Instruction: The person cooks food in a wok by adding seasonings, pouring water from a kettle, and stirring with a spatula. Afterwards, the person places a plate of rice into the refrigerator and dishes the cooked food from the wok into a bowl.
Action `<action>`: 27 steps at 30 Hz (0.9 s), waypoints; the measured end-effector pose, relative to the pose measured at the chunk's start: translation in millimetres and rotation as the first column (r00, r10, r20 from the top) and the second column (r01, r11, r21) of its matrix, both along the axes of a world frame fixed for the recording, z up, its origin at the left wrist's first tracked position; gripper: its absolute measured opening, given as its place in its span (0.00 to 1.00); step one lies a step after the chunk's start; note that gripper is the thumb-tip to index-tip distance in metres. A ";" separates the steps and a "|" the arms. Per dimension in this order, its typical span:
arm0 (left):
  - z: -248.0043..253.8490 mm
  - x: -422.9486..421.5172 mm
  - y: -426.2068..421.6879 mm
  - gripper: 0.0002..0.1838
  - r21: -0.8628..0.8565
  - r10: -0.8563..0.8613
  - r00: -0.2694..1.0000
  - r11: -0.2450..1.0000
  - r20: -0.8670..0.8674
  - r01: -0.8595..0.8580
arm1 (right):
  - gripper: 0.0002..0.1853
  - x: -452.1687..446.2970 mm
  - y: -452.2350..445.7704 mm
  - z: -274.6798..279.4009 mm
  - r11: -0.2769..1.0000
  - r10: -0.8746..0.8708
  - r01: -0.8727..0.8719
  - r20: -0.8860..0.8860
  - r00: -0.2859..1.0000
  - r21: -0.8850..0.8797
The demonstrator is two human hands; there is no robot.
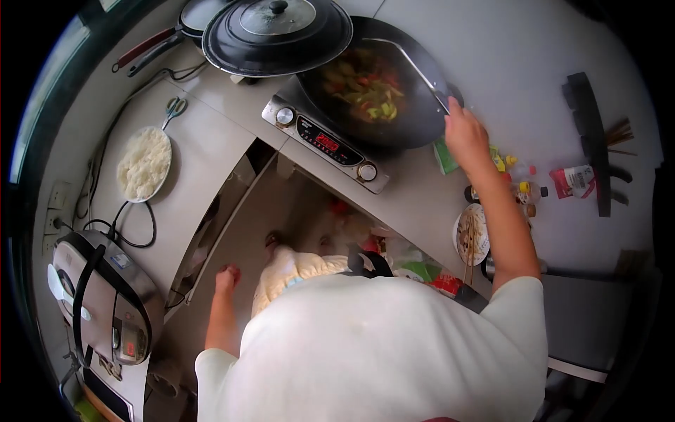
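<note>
My right hand [467, 136] is closed around the dark grip of a long-handled metal cooking utensil [415, 65]. Its shaft reaches over a black wok [422, 116], and its head is not clear enough to name. Inside the wok lies blurred food [365, 88], green and yellow pieces with some red. Under the wok stands an induction cooker [323, 139] with a lit red display. At my left side, my left hand [227, 276] hangs below counter height with its fingers curled in; nothing shows in it.
A large lid [278, 39] overlaps the wok's left side. On the left counter are a plate of rice [144, 165], scissors [174, 109] and a rice cooker [112, 295]. Several bottles [524, 190], a bowl with chopsticks [471, 235] and a dark rack [594, 141] stand right.
</note>
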State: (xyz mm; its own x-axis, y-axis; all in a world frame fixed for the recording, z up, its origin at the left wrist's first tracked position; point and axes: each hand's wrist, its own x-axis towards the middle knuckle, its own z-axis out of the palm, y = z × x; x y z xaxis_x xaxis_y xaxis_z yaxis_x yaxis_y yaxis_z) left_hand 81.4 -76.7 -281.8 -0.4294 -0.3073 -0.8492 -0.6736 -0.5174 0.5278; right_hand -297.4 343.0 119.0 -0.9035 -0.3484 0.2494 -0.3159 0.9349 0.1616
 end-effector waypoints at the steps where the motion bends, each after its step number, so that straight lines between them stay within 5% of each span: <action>1: 0.8 3.6 0.2 0.11 -0.002 0.003 1.000 1.000 0.011 -0.003 | 0.18 -7.3 -6.1 -8.4 1.000 -0.016 0.016 0.001 1.000 0.011; 8: 18.5 14.1 12.3 0.11 -0.010 0.043 0.997 0.999 0.062 -0.043 | 0.23 21.5 7.9 -13.1 0.985 0.165 -0.170 0.102 0.981 0.040; 14: 16.1 -1.4 17.8 0.11 -0.012 0.038 0.997 0.999 0.072 -0.037 | 0.28 63.6 42.4 39.4 0.975 0.098 -0.105 0.047 0.994 0.196; 20: 13.4 -26.7 18.4 0.12 0.034 0.021 0.999 0.999 -0.043 -0.019 | 0.24 120.1 59.4 94.4 0.992 -0.009 0.002 0.050 0.999 0.128; 27: 44.7 -55.4 28.3 0.11 0.014 -0.059 0.998 0.998 -0.018 0.059 | 0.21 103.6 53.7 55.4 0.999 -0.037 0.039 0.106 0.994 -0.016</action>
